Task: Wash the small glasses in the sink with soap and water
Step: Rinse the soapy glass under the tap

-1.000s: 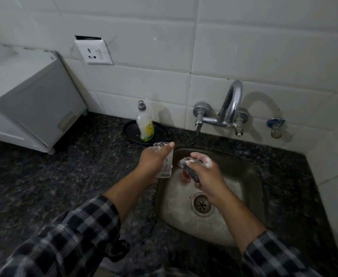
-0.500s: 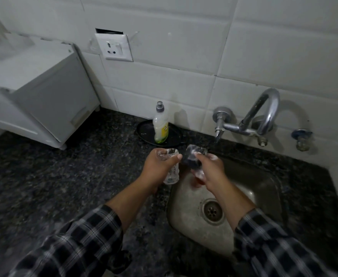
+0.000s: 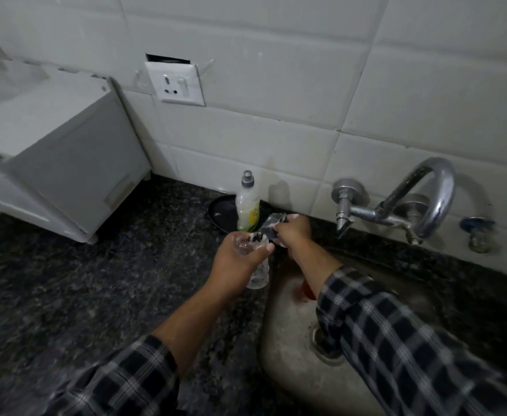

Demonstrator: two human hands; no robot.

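wall socket (image 3: 175, 84) on tiles (image 3: 276, 70) | white cabinet (image 3: 51, 163) on granite counter (image 3: 66, 280)

Home kitchen: sink (image 3: 282, 340), tap (image 3: 420, 202), tiles (image 3: 276, 70)

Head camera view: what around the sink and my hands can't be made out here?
In the head view:
The drain is mostly covered by the right sleeve.
The reddish thing in the sink sits half behind the right forearm; unidentifiable.
The foamy object gripped by the right hand is blurred: glass or scrubber, unclear.
The bottle label is too small to read.
The glass in the left hand is largely hidden by fingers.
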